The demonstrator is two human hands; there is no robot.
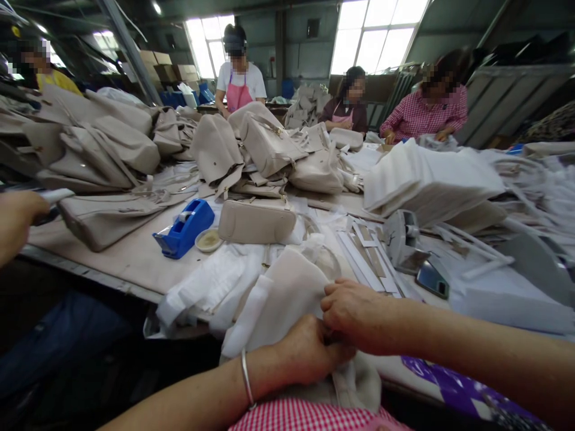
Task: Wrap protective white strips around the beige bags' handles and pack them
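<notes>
- One bag [290,293], lower centre of the frame; probably light, soft and floppy, best gripped by its edges.
- Left hand [308,350] and right hand [354,314] meet at its right edge, fingers curled narrow; their exact pinch is hidden.
- Left of centre: dish [209,240], dispenser [184,227].

A bag [287,290] lies at the tabletop's [112,254] edge, against my fingers [331,301]; beyond, a tape dispenser [185,230] sits left of a dish [208,240], heaped bags [265,143] behind.

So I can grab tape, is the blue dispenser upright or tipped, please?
Upright: the blue dispenser sits base-down on the table, open top upward.
</notes>
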